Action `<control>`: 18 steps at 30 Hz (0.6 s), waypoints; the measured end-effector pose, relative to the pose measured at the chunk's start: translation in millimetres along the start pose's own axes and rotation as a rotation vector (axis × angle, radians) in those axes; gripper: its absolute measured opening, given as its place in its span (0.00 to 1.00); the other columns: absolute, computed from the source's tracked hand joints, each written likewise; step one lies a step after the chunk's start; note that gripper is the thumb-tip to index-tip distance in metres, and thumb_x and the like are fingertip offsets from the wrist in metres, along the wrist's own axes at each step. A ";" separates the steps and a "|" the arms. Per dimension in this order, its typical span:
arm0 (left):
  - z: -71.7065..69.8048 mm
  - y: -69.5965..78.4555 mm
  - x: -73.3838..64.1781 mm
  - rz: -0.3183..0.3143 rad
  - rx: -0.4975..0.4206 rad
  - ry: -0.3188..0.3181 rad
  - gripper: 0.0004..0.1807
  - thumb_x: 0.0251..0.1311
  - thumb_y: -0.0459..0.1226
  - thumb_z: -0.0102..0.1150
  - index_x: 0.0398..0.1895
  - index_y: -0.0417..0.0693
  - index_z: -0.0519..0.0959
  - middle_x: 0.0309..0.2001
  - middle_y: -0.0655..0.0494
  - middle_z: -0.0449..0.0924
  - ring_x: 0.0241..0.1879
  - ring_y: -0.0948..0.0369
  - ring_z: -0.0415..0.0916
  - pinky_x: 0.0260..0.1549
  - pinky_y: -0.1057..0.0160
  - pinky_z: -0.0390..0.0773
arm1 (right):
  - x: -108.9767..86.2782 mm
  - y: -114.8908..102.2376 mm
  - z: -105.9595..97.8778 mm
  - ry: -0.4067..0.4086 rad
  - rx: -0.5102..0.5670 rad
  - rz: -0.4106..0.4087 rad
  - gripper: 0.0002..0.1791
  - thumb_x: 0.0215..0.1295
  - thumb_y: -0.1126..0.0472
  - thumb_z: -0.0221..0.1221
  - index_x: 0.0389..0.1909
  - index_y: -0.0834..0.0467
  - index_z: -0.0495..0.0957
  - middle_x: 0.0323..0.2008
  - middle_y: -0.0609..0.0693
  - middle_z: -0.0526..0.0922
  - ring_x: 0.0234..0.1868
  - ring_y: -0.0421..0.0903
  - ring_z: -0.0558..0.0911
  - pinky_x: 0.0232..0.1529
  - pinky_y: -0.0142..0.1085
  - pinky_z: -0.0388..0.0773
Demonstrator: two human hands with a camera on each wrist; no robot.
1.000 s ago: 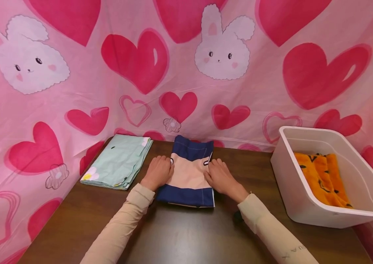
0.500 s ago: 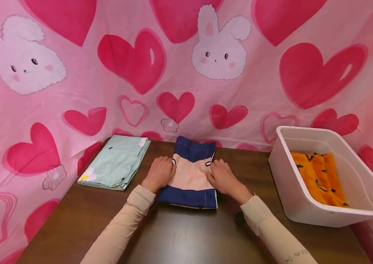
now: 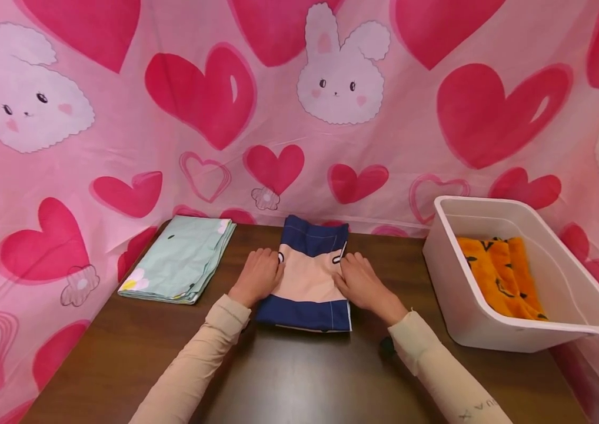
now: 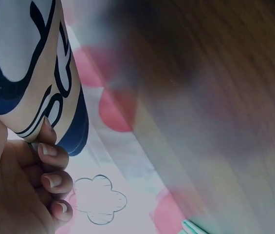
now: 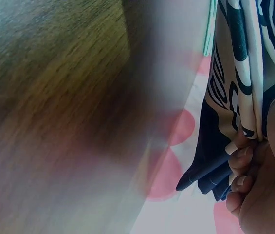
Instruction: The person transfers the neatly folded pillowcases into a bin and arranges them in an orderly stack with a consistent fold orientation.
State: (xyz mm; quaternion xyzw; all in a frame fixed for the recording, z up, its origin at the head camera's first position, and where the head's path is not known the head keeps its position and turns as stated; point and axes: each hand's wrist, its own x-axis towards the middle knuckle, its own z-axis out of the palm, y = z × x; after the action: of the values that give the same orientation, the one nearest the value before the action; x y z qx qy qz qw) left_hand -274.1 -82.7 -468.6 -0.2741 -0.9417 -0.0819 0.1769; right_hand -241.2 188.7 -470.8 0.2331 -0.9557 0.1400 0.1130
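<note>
Both hands grip a folded navy and peach cloth (image 3: 307,274) with black-outlined print, one at each side edge. My left hand (image 3: 257,274) pinches its left edge; in the left wrist view the thumb and curled fingers (image 4: 53,180) meet at the border. On the opposite edge, my right hand (image 3: 364,281) holds the stacked layers, which show as several folds of the cloth (image 5: 247,73) in the right wrist view. The cloth is held up over the brown table, its far end bent upward near the backdrop.
A folded mint-green cloth (image 3: 177,259) with flower print lies at the table's back left. At the right stands a white plastic bin (image 3: 453,294) with an orange cloth (image 3: 501,277) inside. A pink heart-and-bunny backdrop (image 3: 278,112) hangs behind the brown table (image 3: 289,377).
The navy and peach cloth has shifted slightly right, away from the mint-green cloth, with both hands keeping their hold. The head view has turned a little to the right.
</note>
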 end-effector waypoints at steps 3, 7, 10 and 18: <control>-1.6 1.9 1.1 0.005 -0.008 0.007 0.15 0.69 0.40 0.57 0.33 0.34 0.80 0.31 0.41 0.80 0.34 0.45 0.76 0.37 0.49 0.75 | -1.2 1.9 -1.6 0.000 -0.009 -0.007 0.15 0.70 0.56 0.58 0.27 0.61 0.72 0.29 0.53 0.70 0.35 0.53 0.67 0.41 0.45 0.65; -2.1 3.9 2.9 0.004 -0.008 0.024 0.15 0.70 0.40 0.57 0.33 0.34 0.79 0.31 0.41 0.79 0.34 0.45 0.76 0.36 0.49 0.75 | -2.9 3.9 -5.2 0.009 0.003 -0.015 0.15 0.70 0.56 0.58 0.26 0.60 0.72 0.28 0.53 0.70 0.35 0.53 0.67 0.40 0.45 0.65; -2.2 5.3 5.0 0.003 -0.011 0.035 0.15 0.70 0.41 0.57 0.33 0.34 0.80 0.31 0.41 0.79 0.34 0.46 0.76 0.37 0.49 0.75 | -3.7 4.9 -8.9 0.009 0.009 -0.014 0.15 0.70 0.57 0.58 0.25 0.60 0.71 0.29 0.53 0.70 0.35 0.53 0.67 0.40 0.45 0.65; -5.8 10.4 8.7 0.000 -0.025 0.011 0.16 0.71 0.42 0.56 0.37 0.35 0.80 0.33 0.42 0.80 0.36 0.47 0.76 0.39 0.50 0.75 | -5.0 6.4 -19.2 0.010 0.003 -0.015 0.15 0.69 0.57 0.59 0.24 0.58 0.70 0.27 0.51 0.68 0.34 0.51 0.65 0.38 0.41 0.61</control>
State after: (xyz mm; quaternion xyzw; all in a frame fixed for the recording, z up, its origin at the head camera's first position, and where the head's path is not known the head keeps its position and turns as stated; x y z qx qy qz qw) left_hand -273.6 -71.2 -459.4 -0.2758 -0.9397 -0.0953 0.1786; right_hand -237.0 202.3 -455.7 0.2395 -0.9532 0.1417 0.1182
